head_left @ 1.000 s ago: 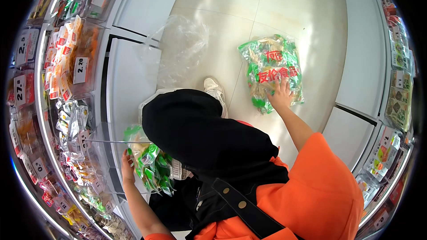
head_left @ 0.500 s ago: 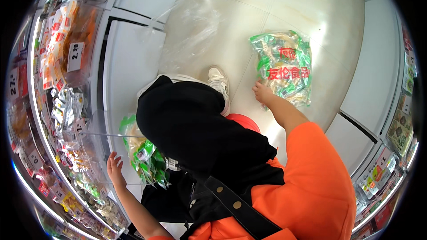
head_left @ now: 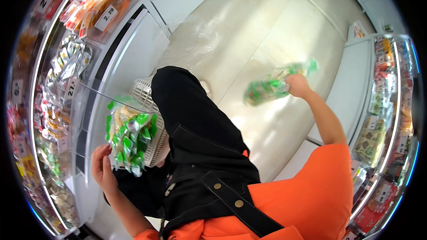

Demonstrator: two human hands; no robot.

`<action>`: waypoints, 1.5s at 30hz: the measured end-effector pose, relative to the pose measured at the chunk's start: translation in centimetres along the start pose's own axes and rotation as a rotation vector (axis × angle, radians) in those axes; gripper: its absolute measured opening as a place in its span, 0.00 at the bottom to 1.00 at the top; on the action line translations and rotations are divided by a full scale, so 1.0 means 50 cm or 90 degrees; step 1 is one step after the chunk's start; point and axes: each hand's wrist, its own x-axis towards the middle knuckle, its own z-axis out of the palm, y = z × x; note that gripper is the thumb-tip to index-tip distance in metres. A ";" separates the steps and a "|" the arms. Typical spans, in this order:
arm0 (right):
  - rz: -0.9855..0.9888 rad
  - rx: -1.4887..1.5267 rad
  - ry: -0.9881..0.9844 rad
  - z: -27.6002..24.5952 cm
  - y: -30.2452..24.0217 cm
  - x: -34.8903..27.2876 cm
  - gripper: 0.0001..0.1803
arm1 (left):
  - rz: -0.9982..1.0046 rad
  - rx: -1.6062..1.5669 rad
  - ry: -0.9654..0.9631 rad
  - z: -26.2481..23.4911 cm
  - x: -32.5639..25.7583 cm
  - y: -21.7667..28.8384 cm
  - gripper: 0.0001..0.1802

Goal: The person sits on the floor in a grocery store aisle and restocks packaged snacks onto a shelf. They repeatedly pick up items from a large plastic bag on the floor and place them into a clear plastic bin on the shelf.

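Out over the floor to the right, my right hand (head_left: 299, 86) is closed round the gathered edge of a clear plastic bag of green-and-clear snack packets (head_left: 269, 88), which is smeared by motion. At the left, my left hand (head_left: 102, 165) has its fingers loosely stretched, with nothing seen in them. Just beside it lies a pile of green-and-clear snack packets (head_left: 133, 135) with pale contents. These packets rest against a white plastic basket (head_left: 155, 149) next to my knee, and a clear plastic panel edge crosses above them.
Lit shelves of packaged snacks (head_left: 58, 120) with price tags rise along the left. More stocked shelves (head_left: 378, 138) stand at the right above white cabinets (head_left: 340, 89). A crumpled clear plastic bag (head_left: 191, 42) lies on the tiled floor (head_left: 249, 22) ahead.
My right hand has gripped the bag of snack packets, lifted it off the floor and swung it sideways. My view has turned, and my left hand appears closer to the green packets.
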 end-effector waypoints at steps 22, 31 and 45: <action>-0.031 1.078 0.552 -0.491 -0.374 -0.314 0.22 | 0.163 -0.445 -0.261 0.358 0.006 0.175 0.61; 0.052 1.208 0.359 -0.555 -0.487 -0.190 0.20 | 0.049 -0.887 -0.107 0.293 -0.074 0.104 0.41; 0.201 1.163 0.108 -0.281 -0.282 0.202 0.19 | -0.227 -0.695 -0.071 0.368 -0.067 -0.004 0.27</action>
